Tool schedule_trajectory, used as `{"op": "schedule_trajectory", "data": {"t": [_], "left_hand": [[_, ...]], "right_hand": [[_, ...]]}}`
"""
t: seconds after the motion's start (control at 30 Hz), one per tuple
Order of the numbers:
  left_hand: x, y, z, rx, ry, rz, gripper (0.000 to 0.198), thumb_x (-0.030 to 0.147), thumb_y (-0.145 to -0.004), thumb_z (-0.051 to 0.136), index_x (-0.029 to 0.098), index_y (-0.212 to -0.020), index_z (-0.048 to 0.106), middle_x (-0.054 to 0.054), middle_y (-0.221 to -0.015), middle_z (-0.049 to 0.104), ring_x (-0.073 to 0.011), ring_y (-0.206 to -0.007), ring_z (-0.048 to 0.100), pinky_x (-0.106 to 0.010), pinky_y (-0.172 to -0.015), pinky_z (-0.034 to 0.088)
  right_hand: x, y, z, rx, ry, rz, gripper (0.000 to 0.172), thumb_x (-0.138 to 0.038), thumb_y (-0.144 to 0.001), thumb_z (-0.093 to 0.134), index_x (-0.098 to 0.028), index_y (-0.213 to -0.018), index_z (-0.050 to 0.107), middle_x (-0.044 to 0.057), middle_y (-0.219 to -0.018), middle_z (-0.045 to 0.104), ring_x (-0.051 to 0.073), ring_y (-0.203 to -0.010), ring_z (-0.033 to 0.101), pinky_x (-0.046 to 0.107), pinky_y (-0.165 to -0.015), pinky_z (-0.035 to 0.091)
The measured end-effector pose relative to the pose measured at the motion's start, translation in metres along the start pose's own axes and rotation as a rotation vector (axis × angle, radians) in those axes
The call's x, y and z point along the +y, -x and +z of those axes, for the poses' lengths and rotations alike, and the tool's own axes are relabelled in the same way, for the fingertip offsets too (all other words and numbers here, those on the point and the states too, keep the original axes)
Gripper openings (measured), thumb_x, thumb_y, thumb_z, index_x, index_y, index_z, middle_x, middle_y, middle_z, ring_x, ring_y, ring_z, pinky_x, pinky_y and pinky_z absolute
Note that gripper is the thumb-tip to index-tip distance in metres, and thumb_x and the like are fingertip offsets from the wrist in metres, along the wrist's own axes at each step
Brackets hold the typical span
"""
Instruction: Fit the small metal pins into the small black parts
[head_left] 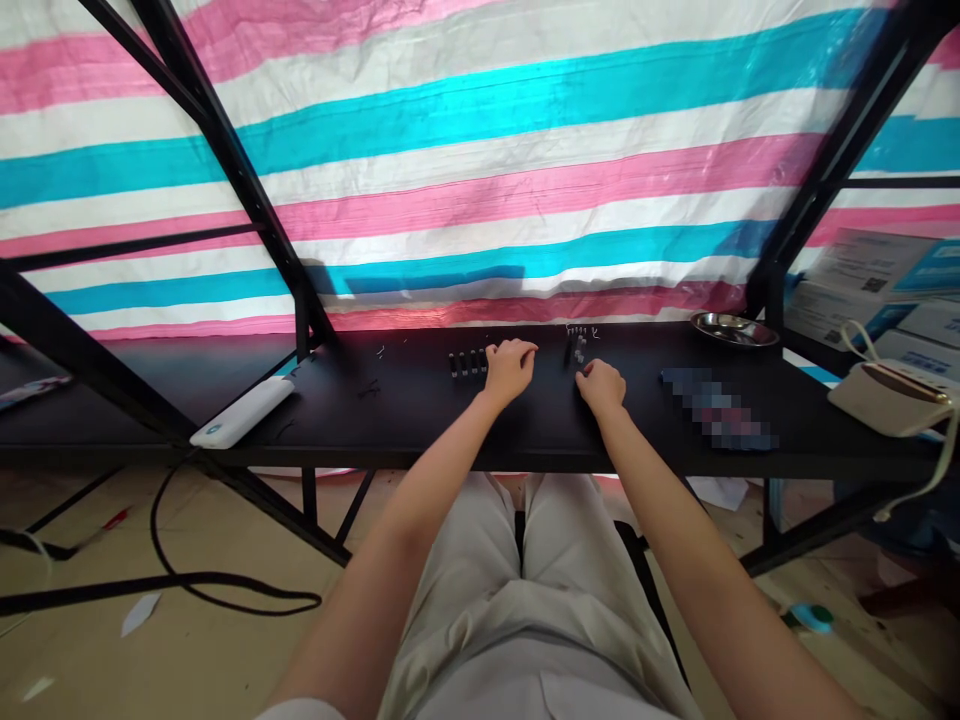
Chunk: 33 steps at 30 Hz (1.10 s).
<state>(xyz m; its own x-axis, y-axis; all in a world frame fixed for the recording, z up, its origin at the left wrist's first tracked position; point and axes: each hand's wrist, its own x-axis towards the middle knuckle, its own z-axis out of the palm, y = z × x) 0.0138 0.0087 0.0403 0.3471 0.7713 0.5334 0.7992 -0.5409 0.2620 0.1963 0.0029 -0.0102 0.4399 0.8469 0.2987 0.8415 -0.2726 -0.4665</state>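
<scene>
Both my hands rest on a black table (pixel 420 420). My left hand (pixel 510 368) lies with its fingers curled down, right beside a short row of small black parts (pixel 466 362) to its left. My right hand (pixel 601 388) is closed in a loose fist just below a cluster of small upright black and silver parts (pixel 577 346). Whether either hand holds anything is hidden by the curled fingers.
A white power bank (pixel 244 412) with a black cable lies at the table's left. A metal dish (pixel 733 329) sits at the back right, a white device (pixel 892 395) and boxes (pixel 877 285) further right. Black frame bars (pixel 225 150) stand before a striped tarp (pixel 480 180).
</scene>
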Motion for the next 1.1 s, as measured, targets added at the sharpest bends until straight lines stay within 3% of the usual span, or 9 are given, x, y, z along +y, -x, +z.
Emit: {"op": "schedule_trajectory", "data": {"t": [0.2, 0.53, 0.83, 0.97, 1.1], "left_hand": [[0.006, 0.015, 0.024, -0.027, 0.064, -0.035, 0.029, 0.022, -0.09, 0.036, 0.023, -0.106, 0.06, -0.004, -0.109, 0.064, -0.0176, -0.099, 0.054, -0.036, -0.087, 0.032], [0.015, -0.016, 0.042, -0.188, -0.052, 0.06, 0.05, 0.027, -0.087, 0.042, 0.023, -0.137, 0.036, -0.009, -0.123, 0.053, -0.0243, -0.109, 0.047, -0.04, -0.087, 0.037], [0.033, -0.04, 0.062, -0.353, -0.116, 0.024, 0.059, 0.031, -0.089, 0.04, 0.028, -0.144, 0.02, -0.012, -0.135, 0.041, -0.0301, -0.118, 0.04, -0.051, -0.094, 0.034], [0.034, -0.042, 0.068, -0.4, -0.142, -0.015, 0.055, 0.03, -0.089, 0.04, 0.03, -0.142, 0.025, -0.01, -0.144, 0.032, -0.031, -0.124, 0.036, -0.052, -0.096, 0.031], [0.031, -0.04, 0.069, -0.201, -0.179, 0.064, 0.036, 0.021, -0.088, 0.043, 0.021, -0.123, 0.052, -0.011, -0.123, 0.053, -0.0256, -0.111, 0.047, -0.044, -0.092, 0.035]], "right_hand": [[0.005, -0.015, 0.012, 0.053, -0.018, 0.038, 0.026, -0.038, -0.074, 0.059, -0.016, -0.088, 0.062, 0.015, -0.096, 0.062, 0.028, -0.093, 0.056, 0.04, -0.078, 0.04], [0.007, -0.04, 0.02, -0.023, -0.025, 0.01, 0.032, -0.04, -0.077, 0.056, -0.016, -0.098, 0.06, 0.015, -0.105, 0.06, 0.029, -0.102, 0.053, 0.043, -0.085, 0.037], [0.014, -0.055, 0.021, -0.091, -0.034, -0.02, 0.034, -0.044, -0.077, 0.057, -0.019, -0.099, 0.061, 0.01, -0.104, 0.063, 0.026, -0.102, 0.055, 0.039, -0.084, 0.037], [0.014, -0.054, 0.02, -0.1, -0.043, -0.022, 0.034, -0.044, -0.077, 0.056, -0.02, -0.1, 0.061, 0.009, -0.105, 0.064, 0.026, -0.103, 0.055, 0.038, -0.085, 0.037], [0.014, -0.053, 0.018, -0.095, -0.031, -0.03, 0.033, -0.045, -0.078, 0.055, -0.021, -0.1, 0.061, 0.009, -0.104, 0.064, 0.026, -0.103, 0.055, 0.037, -0.084, 0.037]]}}
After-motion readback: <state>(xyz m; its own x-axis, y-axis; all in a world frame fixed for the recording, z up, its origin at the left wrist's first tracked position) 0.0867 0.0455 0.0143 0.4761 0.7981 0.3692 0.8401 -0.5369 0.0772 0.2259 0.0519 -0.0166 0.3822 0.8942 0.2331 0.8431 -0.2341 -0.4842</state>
